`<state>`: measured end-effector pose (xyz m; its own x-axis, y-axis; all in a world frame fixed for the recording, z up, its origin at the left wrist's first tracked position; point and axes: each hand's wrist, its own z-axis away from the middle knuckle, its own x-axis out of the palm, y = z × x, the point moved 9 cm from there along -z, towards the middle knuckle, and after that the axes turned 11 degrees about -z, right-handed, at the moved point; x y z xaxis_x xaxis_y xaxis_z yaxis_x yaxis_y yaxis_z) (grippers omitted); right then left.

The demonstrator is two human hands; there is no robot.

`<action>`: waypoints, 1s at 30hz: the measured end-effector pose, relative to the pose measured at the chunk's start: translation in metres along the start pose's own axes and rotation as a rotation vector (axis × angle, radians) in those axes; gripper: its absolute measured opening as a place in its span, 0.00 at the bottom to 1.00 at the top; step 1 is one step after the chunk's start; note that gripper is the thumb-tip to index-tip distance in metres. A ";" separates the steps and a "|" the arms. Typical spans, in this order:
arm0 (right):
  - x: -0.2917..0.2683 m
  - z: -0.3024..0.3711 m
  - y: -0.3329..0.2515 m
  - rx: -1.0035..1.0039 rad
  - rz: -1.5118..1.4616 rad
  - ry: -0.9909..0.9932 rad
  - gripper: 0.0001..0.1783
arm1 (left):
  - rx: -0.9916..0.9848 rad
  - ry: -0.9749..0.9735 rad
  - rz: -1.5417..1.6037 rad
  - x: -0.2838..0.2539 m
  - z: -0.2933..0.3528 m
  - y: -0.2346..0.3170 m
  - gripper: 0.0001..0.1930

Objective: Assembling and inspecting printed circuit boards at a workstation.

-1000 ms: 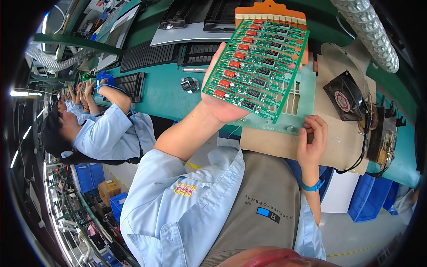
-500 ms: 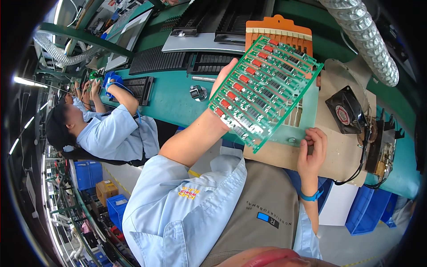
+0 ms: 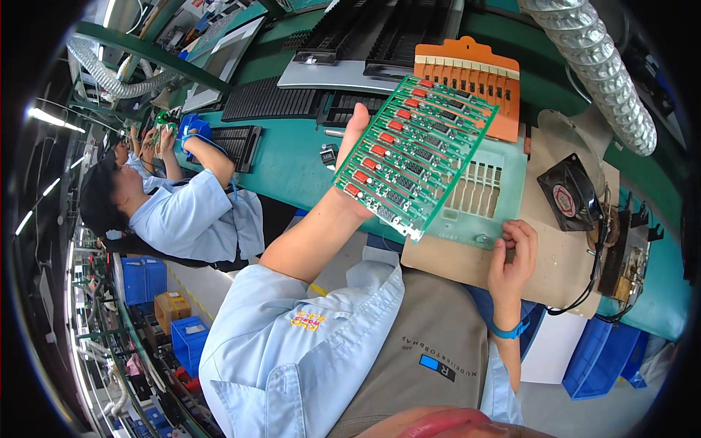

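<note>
A green circuit board panel (image 3: 420, 157) with rows of red components and black displays is held up, tilted, in my left hand (image 3: 353, 133). The thumb shows at its left edge; the other fingers are hidden behind or under it. Below it on the bench lies a pale green fixture plate (image 3: 509, 197) with a slotted opening. My right hand (image 3: 515, 255) is beside the plate's near right corner, fingers loosely curled and thumb apart, with nothing visible in it. Behind the panel is an orange slotted fixture (image 3: 467, 52) holding a row of small parts.
A black fan (image 3: 567, 191) stands at right on brown board (image 3: 467, 264), below a silver duct hose (image 3: 595, 73). Black trays (image 3: 270, 100) and a small black gauge-like device (image 3: 328, 155) are at left. A co-worker in light blue (image 3: 182, 219) sits further left.
The panel in my left hand has shifted left and tipped, uncovering more of the pale green plate and the orange fixture. My right hand stays at the plate's corner. The whole view has shifted slightly.
</note>
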<state>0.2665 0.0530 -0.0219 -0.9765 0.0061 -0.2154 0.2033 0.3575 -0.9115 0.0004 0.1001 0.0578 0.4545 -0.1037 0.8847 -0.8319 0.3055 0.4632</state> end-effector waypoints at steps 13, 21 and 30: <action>-0.001 -0.003 -0.008 -0.006 0.018 -0.034 0.21 | 0.368 0.321 -0.312 -0.032 0.050 0.114 0.20; 0.001 -0.007 -0.010 -0.027 -0.009 -0.076 0.22 | 0.533 0.225 -0.373 -0.021 0.077 0.152 0.14; 0.001 -0.008 -0.011 0.018 -0.030 -0.099 0.22 | 0.523 0.659 -0.564 -0.054 0.086 0.166 0.25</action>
<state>0.2625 0.0567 -0.0090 -0.9706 -0.0967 -0.2202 0.1759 0.3391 -0.9241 -0.1891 0.0749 0.0915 0.7782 0.4861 0.3977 -0.4049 -0.0958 0.9093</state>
